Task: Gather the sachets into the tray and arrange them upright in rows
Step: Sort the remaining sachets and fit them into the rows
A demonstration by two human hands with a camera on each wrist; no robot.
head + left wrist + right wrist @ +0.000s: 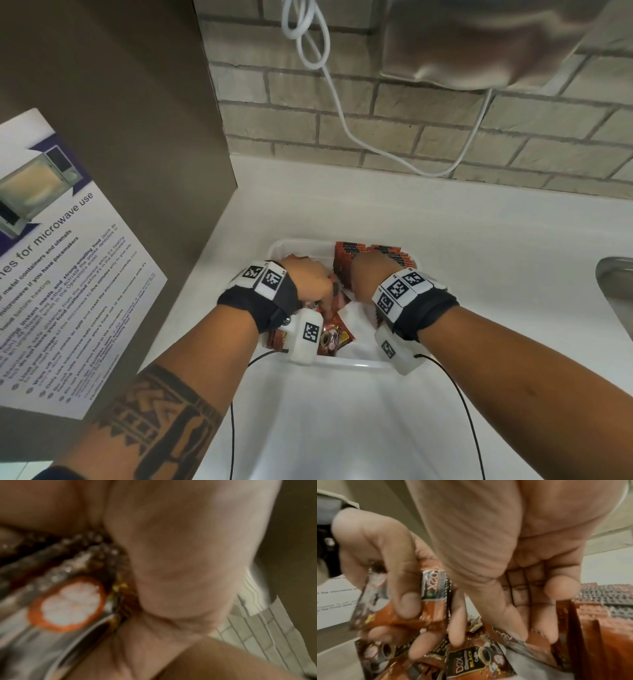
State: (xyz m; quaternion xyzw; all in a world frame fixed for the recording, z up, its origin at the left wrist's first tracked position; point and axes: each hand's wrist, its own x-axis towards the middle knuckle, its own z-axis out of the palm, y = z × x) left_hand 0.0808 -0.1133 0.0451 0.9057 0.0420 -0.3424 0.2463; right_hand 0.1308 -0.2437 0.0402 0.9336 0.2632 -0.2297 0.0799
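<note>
Now we're pinching a coffee sachet (399, 609) in left hand (310, 279) fingers, long axis upright; right hand (368, 270), fingers straight, is bracing the upright row (370, 255) just right.

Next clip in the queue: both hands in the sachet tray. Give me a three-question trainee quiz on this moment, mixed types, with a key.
1. True or false: the upright rows of sachets stand at the far right of the tray.
2. Multiple choice: the left hand is
A) flat on the counter
B) gripping a small bunch of sachets
C) holding the white cable
3. Fill in: the loose sachets lying flat are in the tray's near-____ part.

Key
1. True.
2. B; the right wrist view shows its fingers curled round them.
3. Left. The right hand rests against the rows.
</note>
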